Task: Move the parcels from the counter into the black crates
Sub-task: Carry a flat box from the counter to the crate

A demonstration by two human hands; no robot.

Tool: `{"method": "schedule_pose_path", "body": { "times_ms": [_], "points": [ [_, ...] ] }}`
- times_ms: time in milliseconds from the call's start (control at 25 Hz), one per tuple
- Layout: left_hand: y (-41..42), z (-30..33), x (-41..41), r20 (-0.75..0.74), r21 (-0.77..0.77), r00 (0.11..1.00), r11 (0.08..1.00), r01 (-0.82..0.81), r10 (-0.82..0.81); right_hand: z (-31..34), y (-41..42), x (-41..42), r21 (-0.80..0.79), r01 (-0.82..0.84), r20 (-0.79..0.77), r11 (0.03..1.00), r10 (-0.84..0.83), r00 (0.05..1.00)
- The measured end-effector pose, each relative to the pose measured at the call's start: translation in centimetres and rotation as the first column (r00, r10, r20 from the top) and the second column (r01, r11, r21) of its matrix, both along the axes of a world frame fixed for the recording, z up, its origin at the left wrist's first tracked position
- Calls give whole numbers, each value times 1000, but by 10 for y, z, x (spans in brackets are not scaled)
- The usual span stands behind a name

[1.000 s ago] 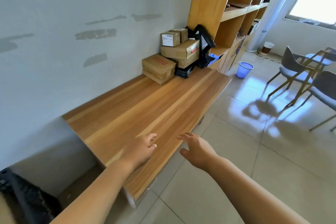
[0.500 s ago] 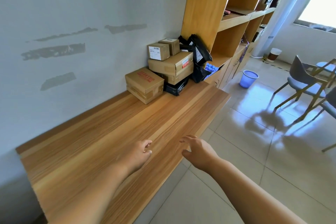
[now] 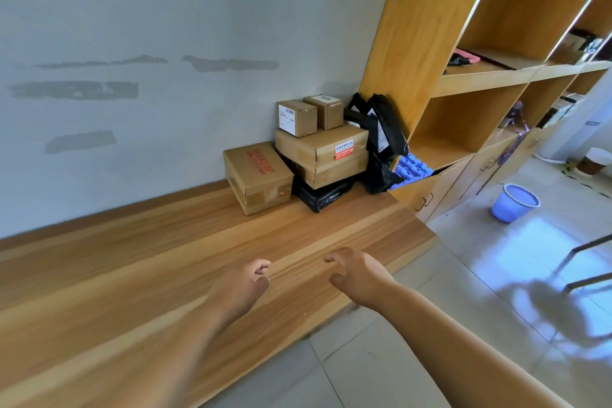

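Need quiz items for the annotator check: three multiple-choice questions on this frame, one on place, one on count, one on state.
1. Where is the box with red lettering?
A. On the floor
B. On the counter, left of the stack
C. On a shelf

2. How many small boxes top the stack?
A. Two
B. Four
C. None

3. What are the hands doing?
A. Both empty
B. Left holds a box
C. Right holds a bag

Answers: 1 B, it sits on the wood by the wall. 2 A, a labelled small box and a second small box. 3 A, left hand and right hand hold nothing.
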State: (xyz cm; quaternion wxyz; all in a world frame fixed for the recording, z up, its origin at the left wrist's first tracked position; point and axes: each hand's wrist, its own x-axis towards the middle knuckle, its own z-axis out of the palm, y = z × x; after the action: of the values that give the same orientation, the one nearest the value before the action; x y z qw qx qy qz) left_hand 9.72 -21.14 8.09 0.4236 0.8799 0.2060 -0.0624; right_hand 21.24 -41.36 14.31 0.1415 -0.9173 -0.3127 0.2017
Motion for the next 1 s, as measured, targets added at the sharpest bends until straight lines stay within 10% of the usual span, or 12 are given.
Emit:
{"method": "schedule_pose_path", "body": {
  "times_ms": [1000],
  "points": [
    [139, -28, 220, -116, -27, 888, 892, -450, 445, -82, 203, 260, -47, -227, -183, 973, 215, 959]
  ]
}}
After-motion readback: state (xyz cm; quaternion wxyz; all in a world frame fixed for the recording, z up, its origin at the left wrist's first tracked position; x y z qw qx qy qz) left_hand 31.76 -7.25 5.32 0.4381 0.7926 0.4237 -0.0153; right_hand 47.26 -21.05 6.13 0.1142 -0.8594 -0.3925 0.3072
